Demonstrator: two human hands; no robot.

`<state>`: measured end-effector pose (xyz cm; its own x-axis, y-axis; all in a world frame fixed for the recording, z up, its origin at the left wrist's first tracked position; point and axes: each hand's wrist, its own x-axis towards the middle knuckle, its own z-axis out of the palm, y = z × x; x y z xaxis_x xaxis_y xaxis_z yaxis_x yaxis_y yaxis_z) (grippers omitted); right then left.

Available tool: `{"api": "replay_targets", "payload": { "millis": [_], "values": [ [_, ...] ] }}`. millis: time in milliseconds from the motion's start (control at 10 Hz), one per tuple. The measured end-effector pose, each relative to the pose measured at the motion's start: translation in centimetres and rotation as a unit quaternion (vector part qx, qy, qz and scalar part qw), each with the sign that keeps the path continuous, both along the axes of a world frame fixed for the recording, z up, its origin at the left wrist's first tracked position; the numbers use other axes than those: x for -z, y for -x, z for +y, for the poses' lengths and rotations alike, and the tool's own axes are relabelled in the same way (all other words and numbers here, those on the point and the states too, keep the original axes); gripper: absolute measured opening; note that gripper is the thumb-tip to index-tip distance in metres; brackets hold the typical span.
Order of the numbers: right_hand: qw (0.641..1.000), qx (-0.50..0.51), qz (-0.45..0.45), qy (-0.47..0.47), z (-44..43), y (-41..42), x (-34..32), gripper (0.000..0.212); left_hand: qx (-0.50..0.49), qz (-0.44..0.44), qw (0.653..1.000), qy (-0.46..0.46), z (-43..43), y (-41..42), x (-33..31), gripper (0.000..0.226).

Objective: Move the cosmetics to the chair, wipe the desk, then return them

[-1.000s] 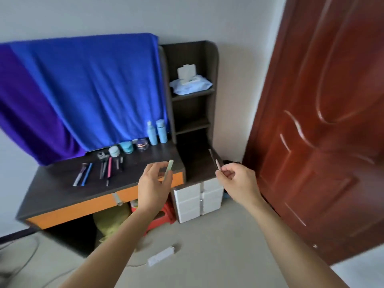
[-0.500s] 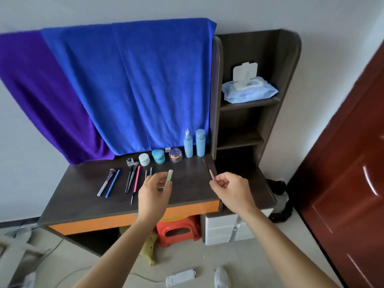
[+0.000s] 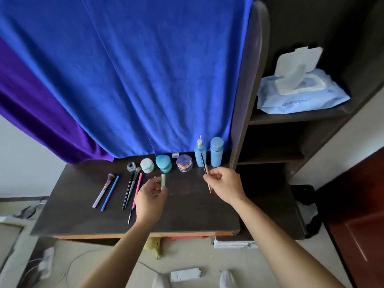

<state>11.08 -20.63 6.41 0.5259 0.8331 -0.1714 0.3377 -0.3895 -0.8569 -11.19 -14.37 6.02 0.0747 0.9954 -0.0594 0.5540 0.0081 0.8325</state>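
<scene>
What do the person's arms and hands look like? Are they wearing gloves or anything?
No gloves. The left hand and the right hand are both bare, with no rings showing. The left forearm and the right forearm are bare too, with no sleeve, watch or bracelet in view.

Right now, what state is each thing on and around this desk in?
Left hand, holding the pale green stick
Right hand, pinching the thin pencil
Wipes pack, lid flipped open
Blue bottle, upright, capped
Teal jar, lid on
Brushes, lying flat on the desk
</scene>
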Motion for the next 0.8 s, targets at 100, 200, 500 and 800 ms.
{"api": "replay_targets", "payload": {
  "millis": [100,200,500,800],
  "values": [
    [0.998,0.001,0.012,0.054,2.0,1.1,2.6,0.019,-0.011,0.026,0.999,0.046,2.1,0.5,2.8,0.02],
    [0.994,0.01,0.022,0.104,2.9,2.8,5.6,0.017,-0.002,0.045,0.993,0.112,3.6,1.1,6.1,0.015],
    [0.972,0.05,0.026,0.227,3.7,6.6,13.1,0.012,0.072,0.159,0.97,0.171,6.2,2.3,13.6,0.02],
    [0.969,0.035,-0.029,0.243,3.7,6.5,12.7,0.051,0.266,0.287,0.916,0.091,6.2,4.2,12.6,0.063]
  ]
}}
